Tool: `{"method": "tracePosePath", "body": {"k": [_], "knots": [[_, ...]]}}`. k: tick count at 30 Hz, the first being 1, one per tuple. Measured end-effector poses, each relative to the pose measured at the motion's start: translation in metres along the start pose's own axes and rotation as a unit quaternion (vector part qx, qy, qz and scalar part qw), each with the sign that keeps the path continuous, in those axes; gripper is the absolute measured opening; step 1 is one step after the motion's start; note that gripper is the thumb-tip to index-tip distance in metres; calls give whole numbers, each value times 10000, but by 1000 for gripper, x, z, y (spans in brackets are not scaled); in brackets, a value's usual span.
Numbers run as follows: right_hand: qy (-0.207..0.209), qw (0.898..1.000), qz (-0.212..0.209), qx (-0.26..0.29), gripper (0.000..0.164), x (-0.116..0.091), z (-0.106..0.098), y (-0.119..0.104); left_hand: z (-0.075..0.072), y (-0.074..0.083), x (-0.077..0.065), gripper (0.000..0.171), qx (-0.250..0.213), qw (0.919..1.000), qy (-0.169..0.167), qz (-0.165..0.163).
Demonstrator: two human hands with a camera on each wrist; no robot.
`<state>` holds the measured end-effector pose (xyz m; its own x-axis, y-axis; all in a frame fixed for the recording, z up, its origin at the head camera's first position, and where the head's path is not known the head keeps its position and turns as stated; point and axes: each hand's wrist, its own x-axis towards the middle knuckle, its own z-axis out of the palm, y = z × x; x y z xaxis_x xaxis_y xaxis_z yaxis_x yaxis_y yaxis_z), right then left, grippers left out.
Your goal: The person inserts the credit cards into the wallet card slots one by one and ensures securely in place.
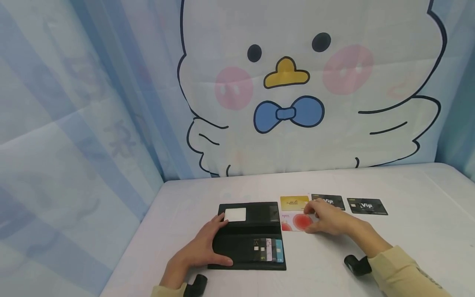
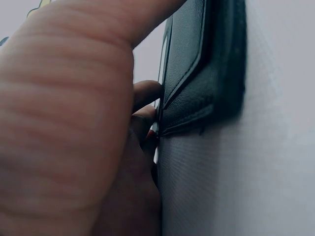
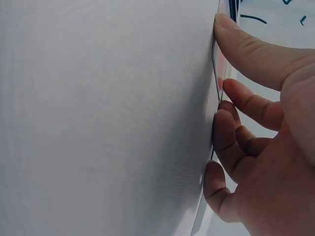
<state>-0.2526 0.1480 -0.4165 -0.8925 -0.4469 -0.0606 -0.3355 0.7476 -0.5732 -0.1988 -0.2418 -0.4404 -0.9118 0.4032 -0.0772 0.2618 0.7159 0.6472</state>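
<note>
A black card wallet (image 1: 237, 231) lies unfolded on the white table, several cards tucked in its lower right slots and a white panel (image 1: 235, 214) at its upper left. My left hand (image 1: 202, 243) rests on the wallet's left side, thumb and fingers spread; the left wrist view shows them by the wallet's edge. Right of the wallet lies a pink-and-white card (image 1: 291, 222) with red circles. My right hand (image 1: 330, 218) pinches this card by its right end, thumb at the lower corner and fingertips higher up. Part of the card is hidden by the fingers.
A gold card (image 1: 294, 202) lies just behind the pink one. Two black VIP cards (image 1: 367, 206) are farther right, one partly behind my right hand. A printed cloth (image 1: 285, 144) hangs at the table's back edge, and another curtain hangs on the left.
</note>
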Motion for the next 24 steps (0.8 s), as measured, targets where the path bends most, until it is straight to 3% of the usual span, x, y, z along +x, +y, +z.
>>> {"method": "tracePosePath", "body": {"k": [11,24], "knots": [[-45,10000,63,7,48,1,0,-1,1,2,-1,110,-31,10000,4,-82],[169,9996,-189,126,51,-5,2,-1,1,2,-1,110,27,9999,45,-144]]}}
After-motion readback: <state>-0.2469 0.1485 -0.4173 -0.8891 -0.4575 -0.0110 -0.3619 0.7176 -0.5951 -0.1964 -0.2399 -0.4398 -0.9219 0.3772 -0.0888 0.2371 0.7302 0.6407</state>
